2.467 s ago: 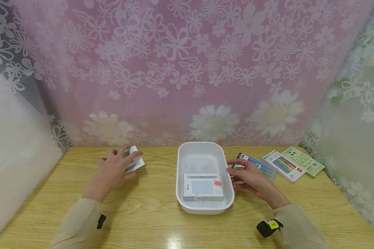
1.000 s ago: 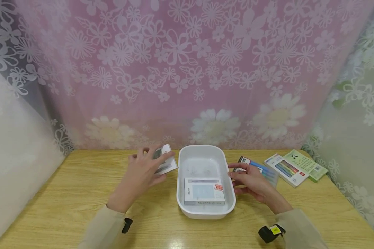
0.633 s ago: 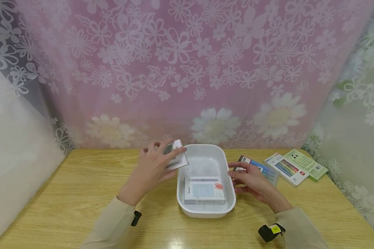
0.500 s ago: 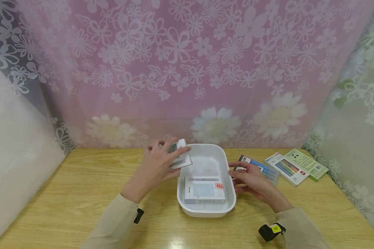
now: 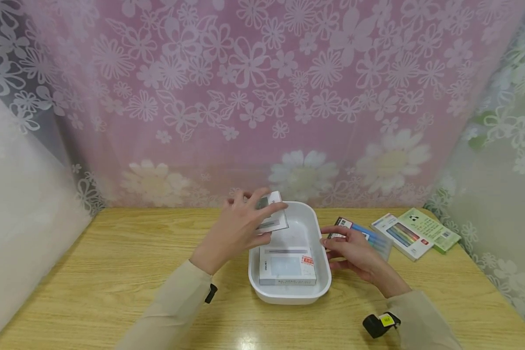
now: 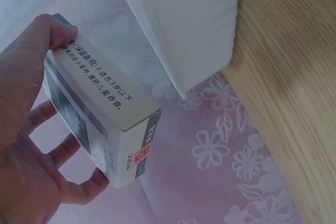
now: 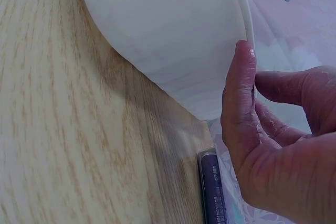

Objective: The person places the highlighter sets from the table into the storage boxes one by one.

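On the wood-grain table (image 5: 92,272) stands a white plastic tub (image 5: 288,297), right rim pinched by the right hand (image 5: 354,253), while the left hand (image 5: 240,221) grips a tilted carton (image 6: 105,95) near the far-left rim, best levelled clear of the red-labelled box (image 5: 285,266) inside.

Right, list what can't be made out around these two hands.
Held white box, head view: part of its front, hidden by the left hand.
Pen pack, head view: part of it, hidden by the right hand.
White tub, right wrist view: one end, cut off by the top edge.
Green pack, head view: its fine print, too small to read.
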Demonstrator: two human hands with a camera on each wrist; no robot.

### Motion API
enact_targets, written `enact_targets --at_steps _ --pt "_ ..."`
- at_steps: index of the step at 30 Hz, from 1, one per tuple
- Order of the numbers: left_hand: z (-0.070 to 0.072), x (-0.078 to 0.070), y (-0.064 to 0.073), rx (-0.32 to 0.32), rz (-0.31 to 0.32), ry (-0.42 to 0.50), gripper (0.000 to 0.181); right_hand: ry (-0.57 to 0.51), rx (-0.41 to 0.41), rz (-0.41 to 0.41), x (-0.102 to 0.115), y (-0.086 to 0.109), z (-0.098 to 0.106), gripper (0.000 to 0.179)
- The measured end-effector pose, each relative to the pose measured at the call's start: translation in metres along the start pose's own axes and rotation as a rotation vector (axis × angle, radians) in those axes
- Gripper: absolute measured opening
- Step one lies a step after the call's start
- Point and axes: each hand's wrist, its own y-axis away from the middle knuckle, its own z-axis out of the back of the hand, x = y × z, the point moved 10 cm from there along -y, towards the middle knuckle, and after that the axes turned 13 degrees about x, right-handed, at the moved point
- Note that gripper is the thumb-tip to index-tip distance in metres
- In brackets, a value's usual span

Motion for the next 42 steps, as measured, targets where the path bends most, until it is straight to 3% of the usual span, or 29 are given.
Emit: enact_targets --at_steps 10,19,26,42 --pt "-0.001 -0.011 -0.017 0.001 -0.034 0.047 0.065 0.008 -0.007 -0.006 -0.002 -0.002 0.001 0.057" --pt "-0.005 -0.016 -0.023 0.017 -0.067 0.133 0.063 0.005 -0.009 -0.009 -0.003 -0.001 0.002 0.057" --pt "-0.015 -0.016 -0.026 0.044 -0.085 0.261 0.062 -0.003 0.000 -0.008 -0.003 -0.001 0.001 0.057" --pt "-0.048 -0.012 -0.033 0.108 -0.086 0.434 0.059 -0.017 -0.002 -0.003 -0.003 -0.001 0.001 0.058"
